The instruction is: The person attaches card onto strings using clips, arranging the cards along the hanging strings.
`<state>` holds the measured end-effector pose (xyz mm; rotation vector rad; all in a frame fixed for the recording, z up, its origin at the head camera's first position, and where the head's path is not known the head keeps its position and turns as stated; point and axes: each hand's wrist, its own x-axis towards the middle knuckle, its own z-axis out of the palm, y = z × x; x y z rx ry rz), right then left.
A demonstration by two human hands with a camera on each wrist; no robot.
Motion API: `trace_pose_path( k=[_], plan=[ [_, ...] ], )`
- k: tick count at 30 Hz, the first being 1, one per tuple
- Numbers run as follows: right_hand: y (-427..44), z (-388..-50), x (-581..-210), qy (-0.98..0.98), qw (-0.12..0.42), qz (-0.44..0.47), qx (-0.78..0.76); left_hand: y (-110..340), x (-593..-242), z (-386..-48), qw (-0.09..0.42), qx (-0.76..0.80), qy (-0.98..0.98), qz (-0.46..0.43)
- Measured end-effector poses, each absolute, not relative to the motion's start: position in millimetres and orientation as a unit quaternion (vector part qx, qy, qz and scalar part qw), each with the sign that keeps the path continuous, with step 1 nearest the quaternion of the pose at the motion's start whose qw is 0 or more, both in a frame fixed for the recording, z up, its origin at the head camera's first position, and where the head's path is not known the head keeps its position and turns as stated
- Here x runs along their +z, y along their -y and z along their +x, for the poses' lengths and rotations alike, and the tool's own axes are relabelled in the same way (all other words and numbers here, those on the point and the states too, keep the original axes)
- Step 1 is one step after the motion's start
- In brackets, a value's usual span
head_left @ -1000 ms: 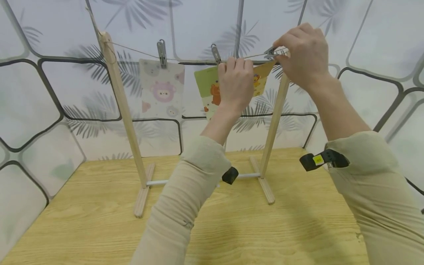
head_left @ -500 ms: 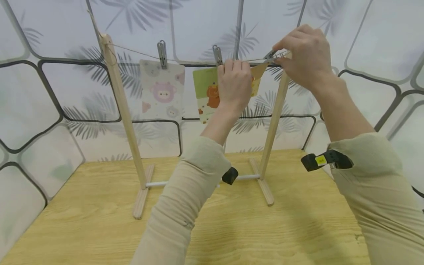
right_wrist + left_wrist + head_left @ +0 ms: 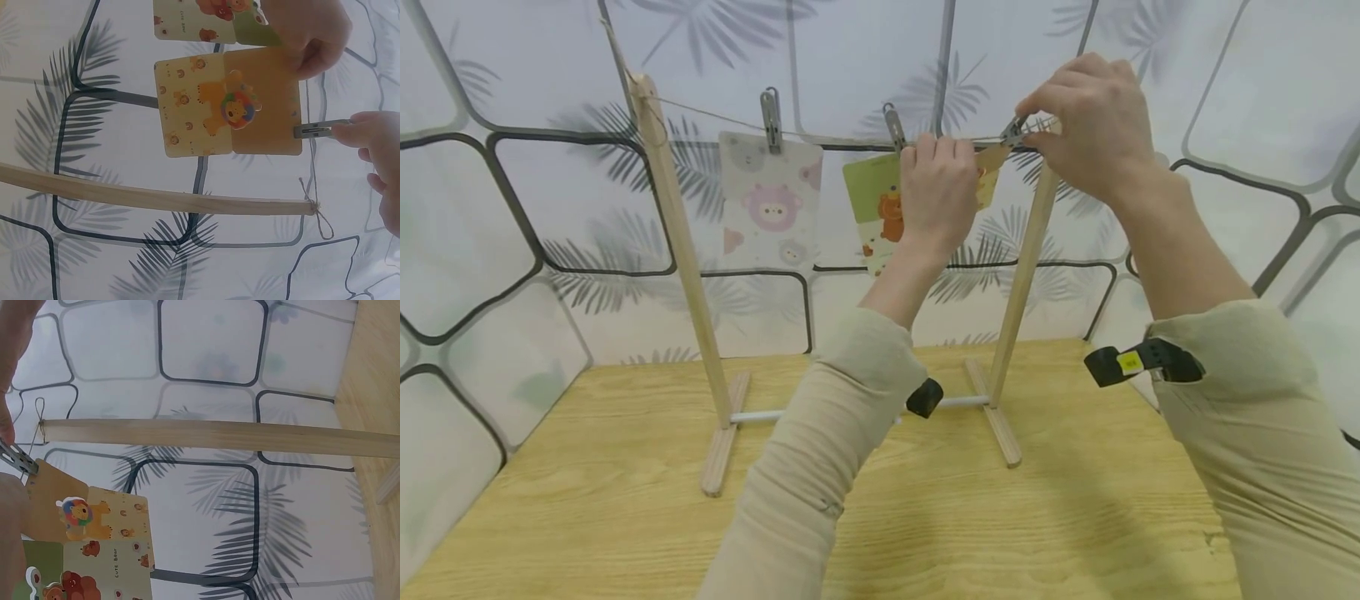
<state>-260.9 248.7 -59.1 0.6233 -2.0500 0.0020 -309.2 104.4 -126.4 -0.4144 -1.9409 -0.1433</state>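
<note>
My left hand (image 3: 940,196) holds the upper edge of an orange-and-yellow lion card (image 3: 209,103) just below the string (image 3: 835,139). In the right wrist view, my right hand (image 3: 378,153) pinches the handles of a grey metal clip (image 3: 315,129) between thumb and finger. The clip's tip overlaps the card's top edge near one corner, at the string. Whether it bites the card cannot be told. Beside it hangs a green bear card (image 3: 872,200) under a second clip (image 3: 893,125), partly behind my left hand. Farther left, a pale pink-animal card (image 3: 771,208) hangs from another clip (image 3: 771,121).
The string runs between a left wooden post (image 3: 681,242) and a right wooden post (image 3: 1022,275). A white bar (image 3: 756,416) joins their feet on the wooden table (image 3: 587,500). A patterned curtain (image 3: 857,67) stands close behind.
The clip in my right hand has come down slightly toward the string and card edge. The lion card's right corner has shifted left and down. My left hand has barely moved.
</note>
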Motion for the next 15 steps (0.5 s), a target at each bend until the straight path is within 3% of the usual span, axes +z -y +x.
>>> trace_pose_path(
  k=[6, 15],
  plan=[
    [-246.6, -260.3, -59.4, 0.856, 0.453, 0.249, 0.022, -102.4, -124.9, -309.2, 0.529, -0.079, 0.829, -0.163],
    [-246.6, -261.4, -66.5, 0.85, 0.463, 0.246, 0.046, -96.6, -125.6, -310.6, 0.501, -0.11, 0.844, -0.157]
  ],
)
